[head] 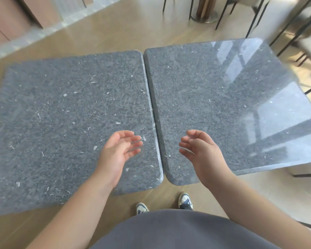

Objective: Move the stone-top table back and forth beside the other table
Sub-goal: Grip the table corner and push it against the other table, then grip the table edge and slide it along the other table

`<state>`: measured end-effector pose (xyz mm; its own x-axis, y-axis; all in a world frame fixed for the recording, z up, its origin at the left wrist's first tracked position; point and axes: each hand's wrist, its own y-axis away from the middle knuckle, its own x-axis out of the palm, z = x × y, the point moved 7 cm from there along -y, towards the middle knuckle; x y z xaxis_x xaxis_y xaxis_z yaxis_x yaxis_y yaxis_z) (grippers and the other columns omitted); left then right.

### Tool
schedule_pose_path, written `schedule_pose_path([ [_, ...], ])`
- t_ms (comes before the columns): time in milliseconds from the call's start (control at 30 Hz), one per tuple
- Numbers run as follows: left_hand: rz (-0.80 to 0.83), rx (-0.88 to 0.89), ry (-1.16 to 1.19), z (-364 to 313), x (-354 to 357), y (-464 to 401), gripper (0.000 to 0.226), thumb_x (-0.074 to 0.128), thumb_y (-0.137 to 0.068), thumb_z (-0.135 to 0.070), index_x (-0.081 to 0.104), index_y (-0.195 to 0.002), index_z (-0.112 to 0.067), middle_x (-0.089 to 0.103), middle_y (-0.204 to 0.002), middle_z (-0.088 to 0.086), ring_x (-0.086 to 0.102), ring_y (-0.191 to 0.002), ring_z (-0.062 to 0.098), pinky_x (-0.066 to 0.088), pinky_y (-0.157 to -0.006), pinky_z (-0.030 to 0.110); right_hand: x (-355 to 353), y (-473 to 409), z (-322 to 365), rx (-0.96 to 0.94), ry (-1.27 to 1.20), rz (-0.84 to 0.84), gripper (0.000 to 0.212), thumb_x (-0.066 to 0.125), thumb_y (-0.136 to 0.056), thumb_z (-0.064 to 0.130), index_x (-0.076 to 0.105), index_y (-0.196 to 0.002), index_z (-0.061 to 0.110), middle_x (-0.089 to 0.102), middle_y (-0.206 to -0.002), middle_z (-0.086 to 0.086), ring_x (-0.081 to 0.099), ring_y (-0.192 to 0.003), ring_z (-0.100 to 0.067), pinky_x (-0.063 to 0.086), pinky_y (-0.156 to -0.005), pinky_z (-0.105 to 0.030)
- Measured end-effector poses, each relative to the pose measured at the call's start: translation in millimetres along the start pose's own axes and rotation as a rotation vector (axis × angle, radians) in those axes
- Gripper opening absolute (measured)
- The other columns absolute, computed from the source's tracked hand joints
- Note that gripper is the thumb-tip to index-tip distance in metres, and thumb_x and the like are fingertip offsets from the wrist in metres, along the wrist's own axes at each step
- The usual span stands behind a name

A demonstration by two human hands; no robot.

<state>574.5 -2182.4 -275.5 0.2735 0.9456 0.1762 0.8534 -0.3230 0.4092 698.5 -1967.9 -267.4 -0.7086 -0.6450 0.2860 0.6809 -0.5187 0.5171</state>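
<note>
Two square tables with dark grey speckled stone tops stand side by side, their inner edges almost touching along a narrow seam. The left stone-top table [61, 123] fills the left half of the view; the right table [223, 105] shines with window reflections. My left hand [118, 151] hovers above the left top near its right edge, palm turned inward, fingers relaxed and holding nothing. My right hand [203, 153] hovers above the right top near its left edge, likewise loose and empty. Both hands face each other across the seam.
Wooden floor surrounds the tables. Black metal chair legs [258, 17] and a round metal pedestal base [206, 17] stand beyond the right table. More dark chair frames [307, 175] sit at the right. My shoes [185, 200] stand just below the tables' near corners.
</note>
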Motion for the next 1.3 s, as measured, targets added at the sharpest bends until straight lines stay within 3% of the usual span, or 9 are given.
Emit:
schedule_pose_path([
  [167,0.012,0.170,-0.042,-42.4,-1.6,-2.1,0.036,0.038,-0.094,0.014,0.062,-0.110,-0.007,0.076,-0.094,0.004,0.073,-0.093,0.023,0.061,-0.083,0.033,20.7,4.5,26.4,-0.132,0.074,0.033,0.029,0.043,-0.094,-0.007,0.061,-0.105,0.012,0.069,-0.084,0.002,0.068,-0.081,-0.015,0.056,-0.077,-0.030],
  [633,0.041,0.243,0.015,-72.5,-50.0,18.1,0.035,0.038,-0.096,0.013,0.062,-0.109,-0.009,0.074,-0.098,0.007,0.072,-0.096,0.026,0.059,-0.080,0.034,57.0,45.6,38.4,-0.380,0.104,0.064,0.033,0.041,-0.092,-0.009,0.061,-0.105,0.014,0.067,-0.087,0.001,0.067,-0.087,-0.016,0.055,-0.078,-0.028],
  [867,0.045,0.191,0.046,-51.2,-68.4,22.2,0.031,0.044,-0.087,0.005,0.063,-0.108,-0.009,0.073,-0.096,0.008,0.073,-0.094,0.025,0.060,-0.082,0.036,48.6,60.0,15.4,-0.361,0.115,0.034,0.032,0.042,-0.086,-0.004,0.062,-0.104,0.014,0.068,-0.086,0.003,0.067,-0.086,-0.015,0.055,-0.077,-0.027],
  [1067,0.032,0.104,0.044,-17.9,-61.0,25.0,0.035,0.038,-0.094,0.012,0.062,-0.106,-0.009,0.073,-0.093,0.006,0.072,-0.092,0.025,0.060,-0.083,0.039,24.3,64.6,2.0,-0.337,0.144,0.001,0.031,0.046,-0.079,0.005,0.063,-0.103,0.016,0.069,-0.085,0.003,0.067,-0.086,-0.015,0.056,-0.076,-0.025],
  [1300,0.010,0.135,-0.018,-5.4,-38.3,36.6,0.035,0.038,-0.093,0.012,0.063,-0.107,-0.009,0.074,-0.094,0.005,0.073,-0.093,0.024,0.061,-0.081,0.035,-3.9,48.8,7.8,-0.306,0.175,0.033,0.033,0.042,-0.086,-0.004,0.062,-0.102,0.016,0.068,-0.087,0.001,0.067,-0.086,-0.016,0.055,-0.076,-0.027],
])
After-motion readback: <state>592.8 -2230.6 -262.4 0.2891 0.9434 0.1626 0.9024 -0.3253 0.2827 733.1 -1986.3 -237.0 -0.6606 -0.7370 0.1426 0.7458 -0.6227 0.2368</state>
